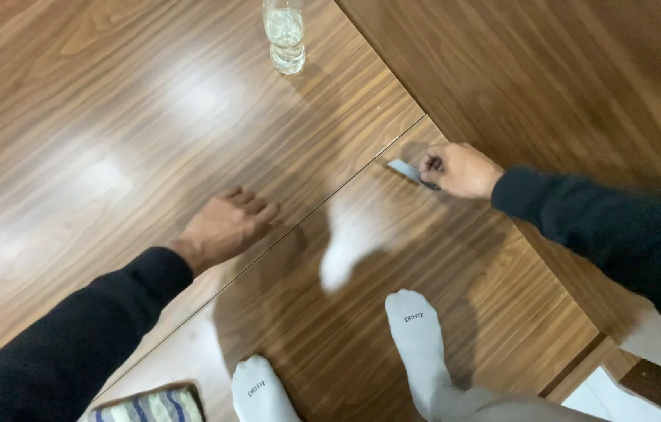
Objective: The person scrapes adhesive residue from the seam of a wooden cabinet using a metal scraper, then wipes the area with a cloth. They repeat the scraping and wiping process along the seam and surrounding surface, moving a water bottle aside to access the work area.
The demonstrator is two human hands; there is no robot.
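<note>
Thin grey metal blade [404, 169] — stiff, light, likely sharp — pinched at its near end in my right hand [459, 169]; left hand [225, 227] flat, empty.

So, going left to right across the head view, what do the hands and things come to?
Striped cloth → left hand, flat on the wooden surface → clear bottle → small flat grey piece → right hand, pinching that piece.

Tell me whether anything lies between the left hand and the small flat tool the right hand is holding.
Nothing visible does. The left hand rests flat on the wooden surface; only bare wood and a thin seam separate it from the flat tool gripped by the right hand. The bottle stands well beyond.
</note>
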